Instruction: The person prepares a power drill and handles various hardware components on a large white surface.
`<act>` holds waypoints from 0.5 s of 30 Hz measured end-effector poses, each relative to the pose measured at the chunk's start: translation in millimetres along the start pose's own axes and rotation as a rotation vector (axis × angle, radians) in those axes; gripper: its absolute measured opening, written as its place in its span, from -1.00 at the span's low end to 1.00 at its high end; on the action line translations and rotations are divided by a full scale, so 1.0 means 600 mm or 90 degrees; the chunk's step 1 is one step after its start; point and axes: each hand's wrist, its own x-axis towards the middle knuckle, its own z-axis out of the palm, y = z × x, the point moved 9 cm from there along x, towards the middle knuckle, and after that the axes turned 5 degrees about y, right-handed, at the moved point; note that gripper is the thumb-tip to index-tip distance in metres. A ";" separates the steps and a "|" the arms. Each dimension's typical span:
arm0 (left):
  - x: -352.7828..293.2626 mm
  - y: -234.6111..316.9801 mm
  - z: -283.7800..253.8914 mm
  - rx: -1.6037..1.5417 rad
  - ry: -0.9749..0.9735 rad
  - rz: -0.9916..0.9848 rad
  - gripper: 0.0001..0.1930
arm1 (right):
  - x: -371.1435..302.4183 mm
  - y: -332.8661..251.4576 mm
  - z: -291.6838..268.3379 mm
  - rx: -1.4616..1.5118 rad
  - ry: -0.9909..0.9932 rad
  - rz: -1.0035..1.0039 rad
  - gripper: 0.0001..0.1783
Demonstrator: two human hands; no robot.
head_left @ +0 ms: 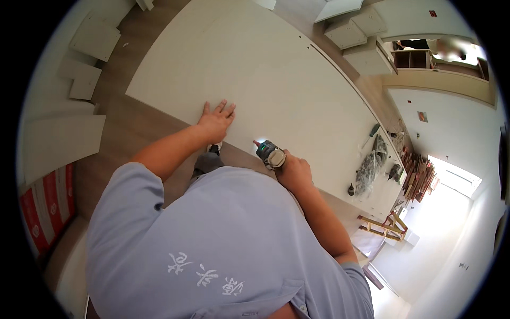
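A large off-white panel (pixel 276 80) lies flat in front of me. My left hand (pixel 215 121) rests on it near its close edge, fingers spread and holding nothing. In my right hand (pixel 295 171) is a cordless drill (pixel 272 154), gripped by its handle. The drill's tip points left over the panel's near edge, and a small light shines on the surface beside it. Whether the tip touches the panel I cannot tell.
On the panel's right end lie a screwdriver (pixel 370 135), a clear plastic bag (pixel 368 170) and a small dark bottle-like item (pixel 351 189). A yellow stepladder (pixel 388 227) stands beyond. White boards (pixel 95 36) lean at left; cabinet boxes (pixel 366 50) stand at far right, with another person behind.
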 end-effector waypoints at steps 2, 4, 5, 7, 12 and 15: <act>-0.002 -0.002 -0.002 0.009 -0.009 0.002 -0.26 | 0.002 0.003 -0.001 0.024 -0.007 0.032 -0.77; -0.003 -0.002 -0.001 0.021 -0.013 0.007 -0.26 | 0.001 0.008 -0.001 0.037 -0.013 0.049 -0.78; -0.001 -0.002 -0.002 0.028 -0.013 0.009 -0.26 | 0.000 0.012 -0.001 0.038 -0.016 0.051 -0.78; 0.002 0.000 0.000 0.033 -0.018 0.009 -0.25 | -0.003 0.010 -0.007 0.031 -0.029 0.037 -0.78; -0.006 -0.001 -0.009 0.001 -0.039 -0.001 -0.20 | -0.046 0.030 -0.092 0.151 0.065 0.034 -0.68; -0.007 0.005 0.001 0.011 -0.037 -0.009 -0.17 | -0.082 0.134 -0.105 0.335 0.141 0.160 -0.67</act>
